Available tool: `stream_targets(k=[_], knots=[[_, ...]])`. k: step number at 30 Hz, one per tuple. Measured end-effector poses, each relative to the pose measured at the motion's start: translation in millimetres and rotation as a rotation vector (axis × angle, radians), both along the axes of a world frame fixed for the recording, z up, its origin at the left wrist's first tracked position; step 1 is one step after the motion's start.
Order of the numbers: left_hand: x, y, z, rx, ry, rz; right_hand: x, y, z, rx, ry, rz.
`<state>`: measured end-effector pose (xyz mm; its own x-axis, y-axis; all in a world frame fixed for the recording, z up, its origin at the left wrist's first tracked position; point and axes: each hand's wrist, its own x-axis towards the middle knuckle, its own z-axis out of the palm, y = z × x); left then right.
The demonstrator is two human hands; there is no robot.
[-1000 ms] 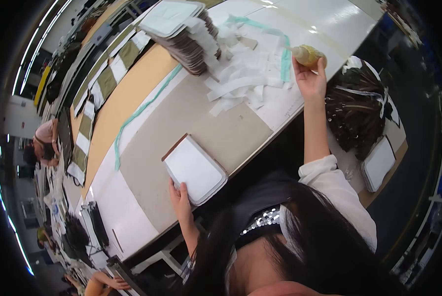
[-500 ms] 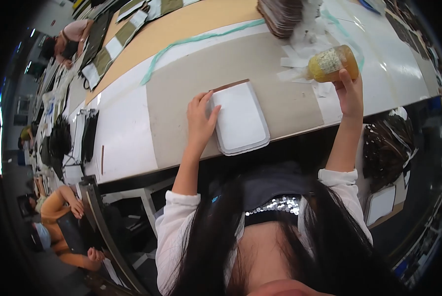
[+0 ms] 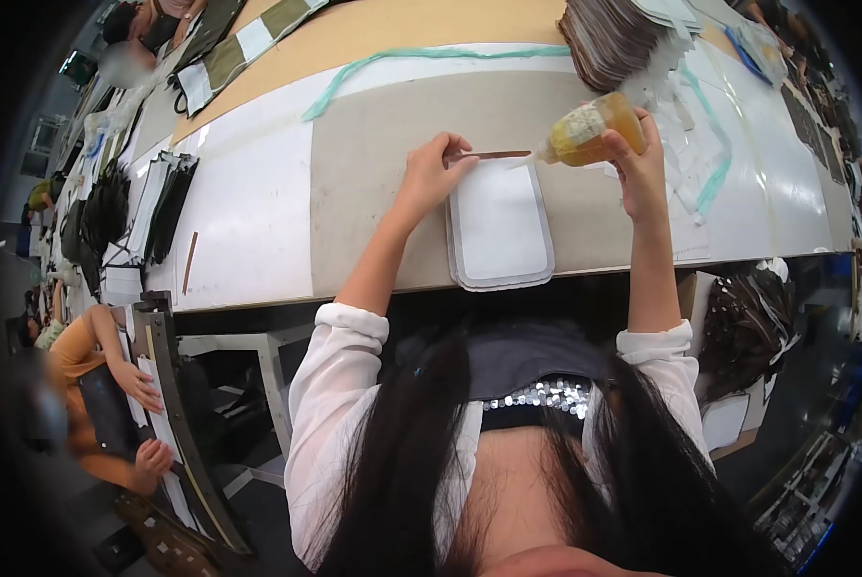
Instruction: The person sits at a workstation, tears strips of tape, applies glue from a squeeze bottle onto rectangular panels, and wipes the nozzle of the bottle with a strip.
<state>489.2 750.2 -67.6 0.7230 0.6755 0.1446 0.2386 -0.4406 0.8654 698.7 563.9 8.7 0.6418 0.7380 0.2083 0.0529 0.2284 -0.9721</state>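
A small stack of white panels with grey edges (image 3: 501,226) lies at the table's front edge, slightly overhanging it. My left hand (image 3: 436,173) is closed at its top left corner, fingers and thumb pinching the end of a thin brown strip (image 3: 503,154) along the top edge. In my right hand (image 3: 637,163) is a bottle of yellow liquid (image 3: 594,129) with a pale label. The bottle is tilted on its side, its nozzle pointing left, close to the right end of the brown strip.
A tall stack of brown panels (image 3: 609,46) stands at the back, beside white scraps and green tape (image 3: 717,183). Dark strips (image 3: 169,207) lie at the left. A co-worker's hands (image 3: 147,423) are at the lower left. A dark bundle (image 3: 746,322) sits below the table at right.
The view has swung round. My left hand has gone from the panels' side to the brown strip at their top edge. My right hand has brought the bottle left, its nozzle now near the strip.
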Motion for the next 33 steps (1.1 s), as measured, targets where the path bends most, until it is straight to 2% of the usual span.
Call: stream_targets(k=[4, 7, 10, 33], knots=[[5.0, -0.4, -6.6, -0.026, -0.016, 0.019, -8.4, 11.8, -7.3, -0.007, 0.064, -0.066], [5.2, -2.8, -15.5, 0.013, -0.086, 0.033, -9.8, 18.9, -15.1, 0.016, -0.026, -0.100], [5.1, -2.3, -17.4, 0.020, -0.107, 0.040, -9.2, 22.7, -18.4, -0.012, 0.072, -0.082], [5.2, 2.9, -20.4, 0.025, -0.136, 0.006, -6.1, 27.2, -29.2, 0.018, 0.102, -0.037]])
